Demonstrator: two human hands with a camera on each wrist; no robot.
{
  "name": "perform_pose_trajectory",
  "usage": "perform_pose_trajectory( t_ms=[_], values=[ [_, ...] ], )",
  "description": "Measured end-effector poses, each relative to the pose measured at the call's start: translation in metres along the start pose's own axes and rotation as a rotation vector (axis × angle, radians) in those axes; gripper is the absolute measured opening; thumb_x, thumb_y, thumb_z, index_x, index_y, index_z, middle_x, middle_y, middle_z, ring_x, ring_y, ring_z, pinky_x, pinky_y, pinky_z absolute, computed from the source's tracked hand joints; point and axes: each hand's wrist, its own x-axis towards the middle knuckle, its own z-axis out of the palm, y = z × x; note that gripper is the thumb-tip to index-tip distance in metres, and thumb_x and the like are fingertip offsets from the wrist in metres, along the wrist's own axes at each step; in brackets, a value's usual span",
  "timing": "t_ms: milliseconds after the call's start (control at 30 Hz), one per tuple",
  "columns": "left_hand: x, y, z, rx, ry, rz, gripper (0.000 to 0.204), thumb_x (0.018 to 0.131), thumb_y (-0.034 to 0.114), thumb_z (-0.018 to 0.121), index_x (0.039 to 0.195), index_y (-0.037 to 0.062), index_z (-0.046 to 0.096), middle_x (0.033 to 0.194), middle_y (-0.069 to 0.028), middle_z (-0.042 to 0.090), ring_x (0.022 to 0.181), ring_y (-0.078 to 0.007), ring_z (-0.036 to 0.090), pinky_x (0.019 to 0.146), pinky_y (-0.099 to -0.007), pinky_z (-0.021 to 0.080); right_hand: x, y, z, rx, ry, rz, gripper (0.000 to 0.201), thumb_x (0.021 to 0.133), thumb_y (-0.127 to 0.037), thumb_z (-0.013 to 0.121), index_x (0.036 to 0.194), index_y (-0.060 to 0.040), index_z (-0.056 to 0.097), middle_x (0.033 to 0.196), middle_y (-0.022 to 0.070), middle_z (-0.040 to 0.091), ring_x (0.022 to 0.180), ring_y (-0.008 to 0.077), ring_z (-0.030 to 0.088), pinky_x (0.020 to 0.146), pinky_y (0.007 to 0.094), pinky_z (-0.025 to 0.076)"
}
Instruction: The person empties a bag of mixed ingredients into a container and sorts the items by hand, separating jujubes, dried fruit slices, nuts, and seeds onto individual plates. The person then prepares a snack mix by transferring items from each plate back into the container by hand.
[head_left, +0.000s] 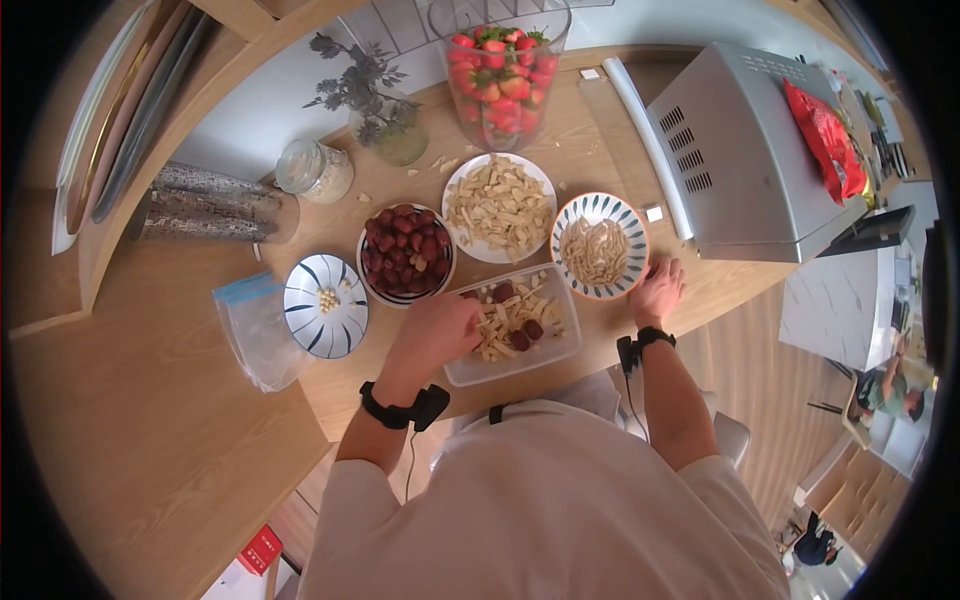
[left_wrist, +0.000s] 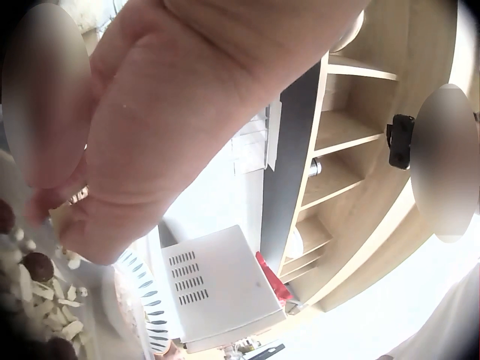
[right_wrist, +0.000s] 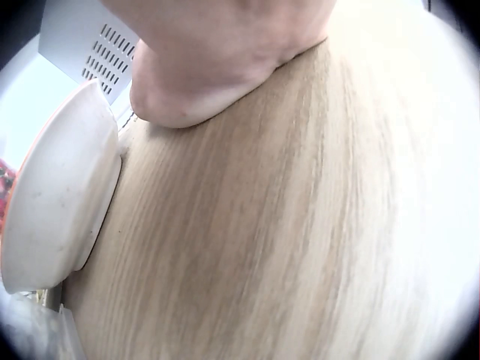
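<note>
My left hand (head_left: 436, 335) is over the left side of a clear plastic container (head_left: 515, 375), its fingers curled and bunched together. Small pale seeds (left_wrist: 79, 196) show between those fingers in the left wrist view. Inside the container lie pale dried slices (head_left: 497, 347), a few dark red dates (head_left: 533, 329) and some round pale seeds. My right hand (head_left: 658, 290) rests on the wooden tabletop beside an orange-rimmed bowl (head_left: 640, 225) of pale, finger-shaped pieces, holding nothing.
Behind the container stand a bowl of red dates (head_left: 405, 255) and a white plate (head_left: 548, 195) heaped with pale slices. To the left are a blue-striped bowl (head_left: 340, 275) with a few seeds and a zip bag (head_left: 258, 335). Farther back: a strawberry bucket (head_left: 500, 85), a glass jar (head_left: 315, 172), a grey appliance (head_left: 740, 160).
</note>
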Motion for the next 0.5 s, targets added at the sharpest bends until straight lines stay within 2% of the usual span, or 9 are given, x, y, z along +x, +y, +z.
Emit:
perform_pose_trajectory(
  t_ms=[67, 133, 333, 500],
  values=[
    [-0.003, -0.004, 0.003, 0.010, 0.020, -0.009, 0.008, 0.073, 0.014, 0.065, 0.076, 0.0072, 0.063, 0.075, -0.0113, 0.066, 0.074, -0.0321, 0.065, 0.065, -0.0417, 0.050, 0.001, -0.004, -0.005, 0.003, 0.004, -0.001, 0.032, 0.088, -0.041, 0.052, 0.083, -0.0094, 0.054, 0.094, 0.0095, 0.054, 0.096, 0.0323, 0.052, 0.083, 0.0449, 0.038],
    [-0.005, -0.006, 0.005, 0.028, -0.012, -0.039, 0.007, 0.073, 0.014, 0.066, 0.075, 0.0075, 0.067, 0.075, -0.0116, 0.066, 0.075, -0.0315, 0.065, 0.066, -0.0411, 0.051, 0.002, -0.007, -0.011, 0.018, -0.100, 0.043, 0.023, 0.082, -0.029, 0.053, 0.091, -0.0078, 0.055, 0.101, 0.0122, 0.056, 0.102, 0.0342, 0.052, 0.088, 0.0476, 0.038],
    [-0.007, -0.001, 0.007, 0.088, -0.122, -0.079, 0.010, 0.073, 0.018, 0.071, 0.076, 0.0085, 0.071, 0.075, -0.0124, 0.067, 0.075, -0.0319, 0.065, 0.067, -0.0420, 0.051, 0.002, -0.007, -0.010, 0.006, -0.101, 0.045, 0.024, 0.082, -0.029, 0.054, 0.092, -0.0075, 0.055, 0.101, 0.0122, 0.056, 0.102, 0.0343, 0.052, 0.087, 0.0477, 0.039],
    [-0.006, 0.004, 0.005, 0.097, -0.131, -0.087, 0.014, 0.075, 0.022, 0.073, 0.075, 0.0081, 0.071, 0.074, -0.0130, 0.067, 0.075, -0.0321, 0.066, 0.067, -0.0421, 0.051, 0.002, -0.006, -0.010, -0.002, -0.104, 0.046, 0.023, 0.081, -0.029, 0.054, 0.091, -0.0074, 0.055, 0.101, 0.0124, 0.056, 0.102, 0.0342, 0.052, 0.087, 0.0478, 0.039]
  ],
)
